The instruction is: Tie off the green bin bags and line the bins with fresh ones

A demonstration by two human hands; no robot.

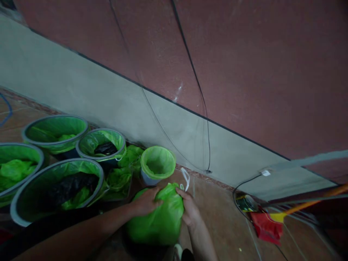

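A full, bulging green trash bag [156, 226] is right in front of me, its gathered top pointing up and a white drawstring [186, 178] looping out of it. My left hand [148, 201] grips the bag's upper left side, fingers curled over the plastic. On the other side, my right hand [189, 206] is closed on the bag near its top, with the thumb beside the drawstring. Something dark lies under the bag, but I cannot tell what it is. Just beyond the bag stands a small bin [144, 177] with a green liner.
Several larger lined bins, one of them a grey-rimmed bin [16, 214], crowd the left. Green bags [118, 181] lie between them. Along the back runs a wall [108, 96] with hanging cables [190, 59]. At right are a red dustpan [266, 226] and a yellow-orange handle [301, 207].
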